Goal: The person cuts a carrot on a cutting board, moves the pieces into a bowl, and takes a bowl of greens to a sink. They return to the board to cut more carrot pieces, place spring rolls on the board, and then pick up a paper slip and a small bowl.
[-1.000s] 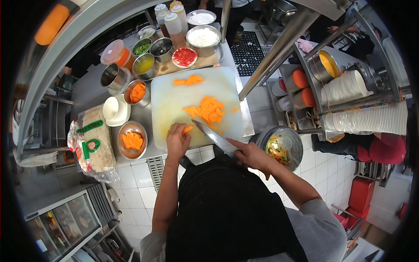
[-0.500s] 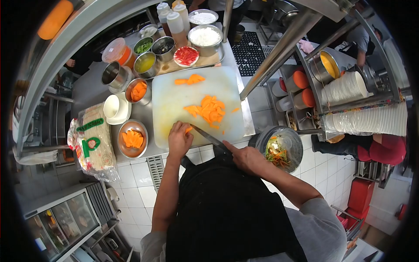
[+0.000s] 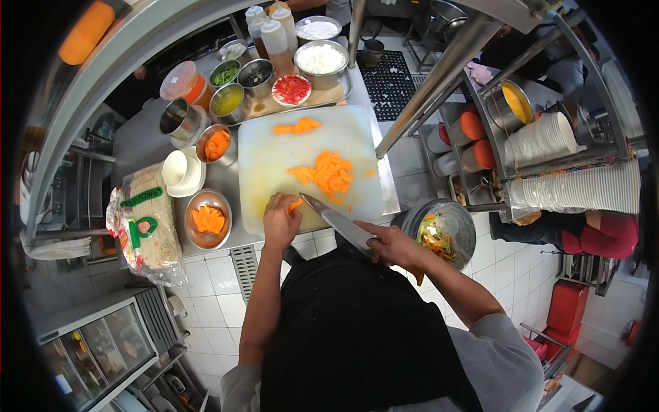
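Observation:
My left hand (image 3: 280, 223) is closed at the near edge of the white cutting board (image 3: 268, 154), its fingertips pinching a small piece of carrot (image 3: 295, 204). In my right hand (image 3: 397, 246) is the handle of a kitchen knife (image 3: 343, 226). The blade lies tilted with its broad side showing, its tip close beside the held carrot. Sliced carrots (image 3: 329, 172) lie heaped mid-board, and a smaller group of carrot slices (image 3: 299, 126) rests near the far edge. To the left stands a metal bowl (image 3: 228, 237) of carrot slices.
Behind the board are squeeze bottles (image 3: 276, 38), a bowl of white powder (image 3: 321, 58) and a dish of chopped red food (image 3: 292, 90). White bowls (image 3: 176, 168) and a plastic-wrapped package (image 3: 154, 233) sit left. A bin (image 3: 467, 237) with vegetable scraps stands right, below shelving.
The knife has rolled so that more of its blade face shows, and my right hand has shifted slightly right. My left hand stays almost in place on the carrot piece.

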Action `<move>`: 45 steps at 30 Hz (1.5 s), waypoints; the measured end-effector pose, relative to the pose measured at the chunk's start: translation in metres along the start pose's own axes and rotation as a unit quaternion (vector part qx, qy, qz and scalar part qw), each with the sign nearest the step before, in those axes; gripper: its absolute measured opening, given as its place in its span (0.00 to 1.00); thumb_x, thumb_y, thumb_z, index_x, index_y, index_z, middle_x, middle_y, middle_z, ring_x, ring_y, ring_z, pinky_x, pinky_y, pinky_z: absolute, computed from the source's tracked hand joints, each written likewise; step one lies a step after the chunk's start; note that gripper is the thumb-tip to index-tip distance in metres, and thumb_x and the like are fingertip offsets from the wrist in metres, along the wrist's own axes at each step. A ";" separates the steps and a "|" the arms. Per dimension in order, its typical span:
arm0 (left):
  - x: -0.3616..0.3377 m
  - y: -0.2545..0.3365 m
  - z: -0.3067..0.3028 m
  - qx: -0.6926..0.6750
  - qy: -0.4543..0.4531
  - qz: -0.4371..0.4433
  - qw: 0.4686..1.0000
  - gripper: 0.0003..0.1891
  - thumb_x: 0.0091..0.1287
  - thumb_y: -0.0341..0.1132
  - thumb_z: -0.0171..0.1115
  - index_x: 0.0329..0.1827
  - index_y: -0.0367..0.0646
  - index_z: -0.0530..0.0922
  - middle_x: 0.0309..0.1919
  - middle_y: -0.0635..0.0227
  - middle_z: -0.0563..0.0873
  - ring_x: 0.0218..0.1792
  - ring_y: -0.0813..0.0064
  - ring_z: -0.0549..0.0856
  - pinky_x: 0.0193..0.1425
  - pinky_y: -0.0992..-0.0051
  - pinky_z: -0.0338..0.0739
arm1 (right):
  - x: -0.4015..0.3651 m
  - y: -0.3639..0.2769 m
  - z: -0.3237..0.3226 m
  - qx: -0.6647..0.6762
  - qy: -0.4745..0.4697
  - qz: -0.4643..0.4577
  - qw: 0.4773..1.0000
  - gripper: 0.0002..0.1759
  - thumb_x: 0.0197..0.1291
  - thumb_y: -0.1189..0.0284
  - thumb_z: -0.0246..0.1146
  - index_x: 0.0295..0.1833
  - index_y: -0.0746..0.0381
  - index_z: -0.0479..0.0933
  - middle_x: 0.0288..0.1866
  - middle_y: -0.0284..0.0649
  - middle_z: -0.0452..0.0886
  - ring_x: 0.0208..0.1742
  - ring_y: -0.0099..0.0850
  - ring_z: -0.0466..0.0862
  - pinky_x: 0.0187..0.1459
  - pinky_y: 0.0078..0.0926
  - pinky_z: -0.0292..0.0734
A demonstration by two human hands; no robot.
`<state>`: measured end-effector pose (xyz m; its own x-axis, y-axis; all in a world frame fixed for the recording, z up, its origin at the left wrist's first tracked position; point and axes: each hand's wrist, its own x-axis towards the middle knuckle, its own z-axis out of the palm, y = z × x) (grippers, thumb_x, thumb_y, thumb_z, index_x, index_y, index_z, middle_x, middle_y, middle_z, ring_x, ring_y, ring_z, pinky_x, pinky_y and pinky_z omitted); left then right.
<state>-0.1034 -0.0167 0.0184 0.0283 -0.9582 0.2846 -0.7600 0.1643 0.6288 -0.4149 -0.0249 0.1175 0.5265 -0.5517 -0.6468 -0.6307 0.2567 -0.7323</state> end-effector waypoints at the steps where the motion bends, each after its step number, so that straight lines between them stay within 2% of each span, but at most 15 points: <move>1: 0.000 -0.001 0.000 0.001 0.000 0.000 1.000 0.15 0.55 0.23 0.65 0.47 0.37 0.82 0.40 0.54 0.82 0.46 0.49 0.83 0.52 0.57 0.80 | 0.002 0.003 0.001 0.001 0.000 -0.001 1.000 0.36 0.74 0.72 0.54 0.86 0.44 0.61 0.31 0.44 0.86 0.24 0.29 0.82 0.32 0.33 0.84; 3: 0.000 -0.001 0.000 0.000 -0.004 -0.005 1.000 0.15 0.55 0.22 0.65 0.47 0.37 0.82 0.39 0.54 0.82 0.46 0.49 0.83 0.51 0.57 0.80 | 0.008 0.013 0.002 0.048 -0.018 0.017 0.999 0.37 0.76 0.72 0.54 0.87 0.42 0.59 0.31 0.40 0.85 0.22 0.23 0.77 0.29 0.26 0.81; 12: 0.000 -0.001 -0.001 -0.016 -0.006 -0.018 1.000 0.14 0.55 0.21 0.66 0.46 0.37 0.82 0.39 0.55 0.82 0.45 0.49 0.83 0.50 0.58 0.80 | 0.009 0.018 0.002 0.105 -0.046 0.044 0.992 0.36 0.78 0.71 0.54 0.87 0.39 0.59 0.29 0.37 0.84 0.22 0.20 0.74 0.27 0.24 0.78; 25: 0.000 0.000 -0.002 -0.020 -0.009 -0.022 1.000 0.14 0.56 0.22 0.65 0.46 0.36 0.82 0.40 0.54 0.83 0.46 0.49 0.83 0.51 0.58 0.80 | 0.013 0.017 0.002 0.073 -0.038 0.031 0.996 0.36 0.78 0.71 0.53 0.87 0.39 0.58 0.28 0.36 0.83 0.21 0.21 0.74 0.26 0.24 0.78; 28: 0.000 -0.001 -0.002 -0.022 -0.015 -0.029 0.999 0.13 0.56 0.24 0.63 0.45 0.35 0.84 0.41 0.53 0.84 0.47 0.48 0.83 0.54 0.56 0.80 | 0.017 0.020 0.003 0.100 -0.043 0.039 0.993 0.35 0.78 0.72 0.53 0.87 0.41 0.59 0.28 0.36 0.83 0.20 0.21 0.73 0.25 0.25 0.77; 30: 0.000 -0.001 -0.002 -0.037 -0.014 -0.024 0.999 0.13 0.57 0.24 0.63 0.45 0.35 0.84 0.41 0.53 0.84 0.47 0.48 0.83 0.55 0.56 0.79 | 0.026 0.031 0.006 0.177 -0.079 0.000 0.981 0.35 0.78 0.73 0.53 0.87 0.43 0.60 0.29 0.36 0.83 0.19 0.20 0.73 0.24 0.25 0.76; 34: -0.001 -0.003 -0.003 -0.032 -0.010 -0.023 0.999 0.14 0.56 0.22 0.65 0.46 0.36 0.83 0.41 0.54 0.85 0.47 0.49 0.84 0.53 0.58 0.80 | 0.032 0.043 0.005 0.213 -0.093 -0.010 0.973 0.34 0.78 0.73 0.53 0.87 0.44 0.61 0.29 0.36 0.83 0.19 0.19 0.73 0.23 0.24 0.74; 36: -0.002 -0.002 -0.003 -0.023 -0.005 -0.015 1.000 0.13 0.57 0.22 0.65 0.46 0.36 0.83 0.41 0.54 0.85 0.47 0.49 0.84 0.53 0.57 0.80 | 0.019 0.029 -0.002 0.153 -0.055 0.038 0.986 0.35 0.77 0.74 0.55 0.86 0.43 0.62 0.41 0.42 0.85 0.30 0.21 0.83 0.29 0.25 0.81; 37: -0.003 -0.001 -0.003 -0.023 -0.005 -0.016 1.000 0.13 0.57 0.22 0.65 0.46 0.36 0.83 0.41 0.54 0.85 0.47 0.49 0.84 0.53 0.57 0.80 | 0.020 0.029 -0.001 0.153 -0.057 0.039 0.986 0.35 0.77 0.74 0.55 0.86 0.43 0.62 0.41 0.42 0.85 0.30 0.21 0.83 0.29 0.25 0.81; 39: -0.002 0.001 -0.003 -0.016 -0.007 -0.018 1.000 0.13 0.56 0.22 0.65 0.46 0.36 0.83 0.41 0.54 0.84 0.47 0.48 0.83 0.53 0.57 0.80 | 0.019 0.031 0.001 -0.051 0.025 -0.075 0.996 0.36 0.75 0.74 0.56 0.86 0.45 0.61 0.41 0.46 0.87 0.32 0.32 0.88 0.36 0.35 0.85; 40: -0.002 0.001 -0.002 -0.017 -0.008 -0.017 1.000 0.13 0.56 0.22 0.65 0.46 0.36 0.83 0.41 0.54 0.84 0.47 0.48 0.83 0.53 0.57 0.80 | 0.020 0.032 0.003 -0.050 0.027 -0.075 0.996 0.36 0.75 0.74 0.56 0.86 0.45 0.61 0.41 0.46 0.87 0.32 0.32 0.88 0.36 0.35 0.85; 42: -0.001 0.000 -0.002 -0.021 -0.015 -0.025 0.999 0.14 0.55 0.24 0.64 0.46 0.36 0.84 0.42 0.53 0.84 0.48 0.47 0.83 0.56 0.55 0.78 | 0.022 0.031 0.008 -0.169 0.077 -0.171 0.968 0.37 0.71 0.70 0.58 0.85 0.48 0.62 0.29 0.59 0.84 0.32 0.55 0.87 0.46 0.51 0.85; 45: -0.002 0.002 -0.002 -0.005 -0.018 -0.019 1.000 0.15 0.55 0.24 0.64 0.47 0.36 0.84 0.42 0.53 0.84 0.48 0.47 0.83 0.56 0.55 0.79 | 0.022 0.024 0.014 -0.213 0.098 -0.158 0.959 0.35 0.71 0.68 0.58 0.83 0.49 0.64 0.30 0.62 0.84 0.34 0.61 0.86 0.46 0.56 0.83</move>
<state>-0.1035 -0.0140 0.0202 0.0339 -0.9717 0.2336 -0.7517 0.1293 0.6467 -0.4107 -0.0200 0.0835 0.6383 -0.6980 -0.3246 -0.6554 -0.2716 -0.7047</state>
